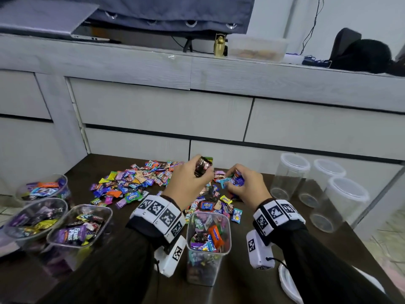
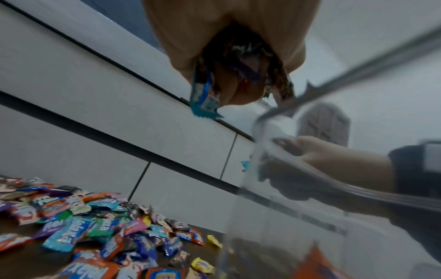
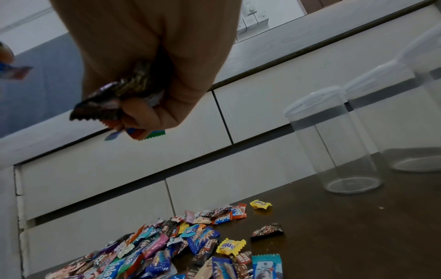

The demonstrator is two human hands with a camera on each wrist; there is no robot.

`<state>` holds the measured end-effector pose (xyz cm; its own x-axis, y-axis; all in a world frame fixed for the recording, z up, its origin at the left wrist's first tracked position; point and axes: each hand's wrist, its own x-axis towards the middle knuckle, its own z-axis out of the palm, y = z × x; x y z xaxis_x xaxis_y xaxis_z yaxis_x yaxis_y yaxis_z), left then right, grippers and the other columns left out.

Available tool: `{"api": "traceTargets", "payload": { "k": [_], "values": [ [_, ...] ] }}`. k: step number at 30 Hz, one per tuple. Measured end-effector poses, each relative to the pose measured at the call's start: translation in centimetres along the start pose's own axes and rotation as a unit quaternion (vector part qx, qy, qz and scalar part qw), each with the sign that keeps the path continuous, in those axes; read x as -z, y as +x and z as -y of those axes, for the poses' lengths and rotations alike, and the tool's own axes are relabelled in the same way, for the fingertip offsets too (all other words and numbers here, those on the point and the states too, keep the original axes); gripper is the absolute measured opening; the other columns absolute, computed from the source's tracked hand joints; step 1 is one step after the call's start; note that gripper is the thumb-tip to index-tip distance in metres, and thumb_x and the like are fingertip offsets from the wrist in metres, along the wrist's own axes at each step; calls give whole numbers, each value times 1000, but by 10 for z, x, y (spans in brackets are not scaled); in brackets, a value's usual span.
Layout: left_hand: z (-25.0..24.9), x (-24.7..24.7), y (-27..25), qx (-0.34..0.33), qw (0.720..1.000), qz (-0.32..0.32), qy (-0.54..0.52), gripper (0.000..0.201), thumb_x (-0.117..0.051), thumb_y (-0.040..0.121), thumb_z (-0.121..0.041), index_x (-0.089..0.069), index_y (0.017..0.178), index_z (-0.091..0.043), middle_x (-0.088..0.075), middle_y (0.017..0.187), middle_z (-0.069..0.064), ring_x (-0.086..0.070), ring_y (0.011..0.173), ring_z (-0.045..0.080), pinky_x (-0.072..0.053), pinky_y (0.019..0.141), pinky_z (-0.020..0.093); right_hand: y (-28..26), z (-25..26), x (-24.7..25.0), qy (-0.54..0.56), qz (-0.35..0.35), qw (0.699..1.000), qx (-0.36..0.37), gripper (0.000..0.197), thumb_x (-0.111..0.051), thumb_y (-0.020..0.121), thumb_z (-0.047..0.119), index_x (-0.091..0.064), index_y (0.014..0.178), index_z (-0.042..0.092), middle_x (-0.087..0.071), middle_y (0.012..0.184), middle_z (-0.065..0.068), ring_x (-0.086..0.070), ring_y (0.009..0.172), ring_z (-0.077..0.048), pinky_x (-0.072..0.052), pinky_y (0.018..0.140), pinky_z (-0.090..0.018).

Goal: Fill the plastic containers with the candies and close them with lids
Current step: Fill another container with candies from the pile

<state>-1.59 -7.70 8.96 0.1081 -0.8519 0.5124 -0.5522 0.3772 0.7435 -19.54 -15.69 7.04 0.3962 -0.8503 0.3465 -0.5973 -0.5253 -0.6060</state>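
Observation:
A heap of wrapped candies [image 1: 135,183] lies across the dark table [image 1: 274,249]; the same candies [image 2: 95,236] show in the left wrist view and, as a candy heap [image 3: 167,251], in the right wrist view. My left hand [image 1: 202,170] is lifted above the heap and grips a handful of dark and blue wrappers [image 2: 205,98]. My right hand [image 1: 235,181] is lower, just over the heap's right side, and grips its own bunch of wrappers [image 3: 100,105]. In front of both wrists stands a square clear container [image 1: 197,252], lidless and more than half full of candies.
Three lidless containers holding candies [image 1: 81,227] stand at the table's left. Three empty round containers [image 1: 289,176] with lids on stand at the right; the nearest round container [image 3: 334,141] shows in the right wrist view. White lids [image 1: 287,279] lie at the near right edge. Grey drawers [image 1: 153,110] rise behind the table.

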Motion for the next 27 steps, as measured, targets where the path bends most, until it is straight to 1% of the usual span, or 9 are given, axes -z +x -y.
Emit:
{"api": "traceTargets", "payload": {
  "k": [4, 6, 9, 13, 16, 18, 20, 23, 27],
  "values": [
    [-10, -5, -16, 1, 999, 45, -3, 17, -56, 95, -33, -55, 84, -22, -50, 61, -10, -45, 62, 11, -33, 57, 25, -5, 6, 3, -8, 1, 1000, 1, 18, -73, 79, 18, -62, 92, 20, -66, 83, 0, -63, 77, -16, -54, 72, -32],
    [-12, -7, -23, -4, 998, 67, -3, 17, -56, 95, -35, -58, 92, -19, -53, 63, -7, -46, 63, 13, -34, 57, 28, -7, 7, 3, -14, 0, 1000, 7, 18, -73, 78, 18, -61, 92, 21, -67, 84, 0, -63, 77, -17, -53, 74, -35],
    [-18, -7, -31, -28, 993, 111, -21, 9, -59, 94, -29, -55, 86, -31, -52, 62, -7, -45, 56, 6, -33, 53, 21, -10, 8, 4, -9, 1, 1000, 14, 19, -74, 78, 17, -61, 90, 22, -66, 83, 0, -62, 78, -17, -53, 75, -36],
    [-24, -6, -38, -87, 982, 169, 0, 32, -64, 90, -21, -48, 79, -46, -51, 63, -12, -47, 57, 3, -32, 56, 13, -11, 10, 5, -1, -5, 1000, 24, 17, -74, 79, 18, -61, 90, 20, -66, 85, 3, -62, 80, -16, -52, 77, -33],
    [-30, -5, -41, -116, 981, 151, -33, 17, -62, 88, -23, -53, 84, -38, -53, 66, -13, -47, 60, 3, -35, 59, 16, -12, 10, 4, -3, -7, 1000, 28, 16, -74, 79, 16, -62, 90, 18, -66, 83, 4, -62, 79, -17, -50, 76, -30],
    [-31, -7, -41, -109, 982, 129, -78, 3, -58, 87, -29, -56, 85, -31, -51, 62, -13, -45, 57, 3, -34, 57, 17, -12, 10, 3, -13, -7, 1000, 26, 17, -73, 78, 13, -62, 89, 19, -62, 78, 12, -60, 76, -13, -47, 72, -20],
    [-30, -10, -41, -87, 982, 130, -107, 2, -56, 87, -34, -55, 85, -35, -50, 59, -12, -44, 53, 3, -34, 55, 17, -13, 10, 3, -15, -7, 1000, 27, 19, -72, 76, 10, -61, 89, 20, -57, 76, 20, -57, 75, -8, -43, 68, -9],
    [-20, -14, -46, -63, 979, 161, -107, 14, -58, 91, -24, -55, 84, -37, -54, 57, -14, -47, 50, -1, -35, 54, 13, -14, 10, 3, -11, -1, 1000, 27, 17, -73, 78, 13, -62, 91, 17, -61, 83, 16, -60, 78, -10, -48, 74, -20],
    [-10, -12, -51, -59, 977, 199, -48, 16, -58, 90, -31, -50, 78, -39, -55, 63, -4, -49, 55, 6, -39, 56, 21, -15, 9, 3, -9, 8, 1000, 17, 17, -73, 79, 15, -62, 92, 18, -61, 88, 13, -61, 83, -11, -51, 77, -27]
  ]
}}
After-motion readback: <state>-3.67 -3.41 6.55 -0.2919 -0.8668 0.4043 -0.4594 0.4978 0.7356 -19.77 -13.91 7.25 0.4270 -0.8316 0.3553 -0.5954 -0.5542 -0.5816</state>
